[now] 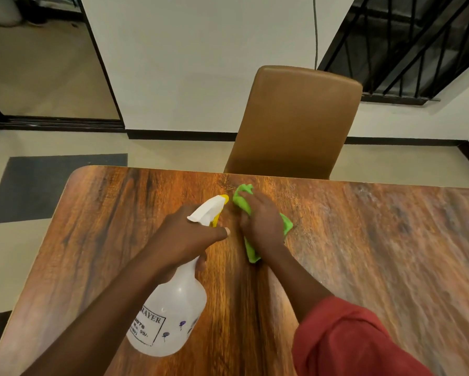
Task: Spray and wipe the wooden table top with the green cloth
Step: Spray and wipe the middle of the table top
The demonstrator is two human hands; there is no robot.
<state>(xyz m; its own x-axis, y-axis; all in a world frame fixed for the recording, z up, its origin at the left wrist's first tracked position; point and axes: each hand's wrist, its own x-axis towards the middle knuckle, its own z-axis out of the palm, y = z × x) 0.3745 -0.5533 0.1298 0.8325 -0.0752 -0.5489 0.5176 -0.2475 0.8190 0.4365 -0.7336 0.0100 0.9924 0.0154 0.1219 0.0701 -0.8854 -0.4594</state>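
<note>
The spray bottle [171,318] is held by its neck in the closed left grip [184,237]. The green cloth [242,198] is pressed to the tabletop [105,226] under the curled right grip [260,223], just before the chair [295,118]. Wiping is judged under way; much tabletop probably remains.

Head camera looks down, close over table [105,234].

green cloth [242,203]: crumpled, on wooden table top [363,253] near far edge | spray bottle [173,308]: translucent, tilted
</note>
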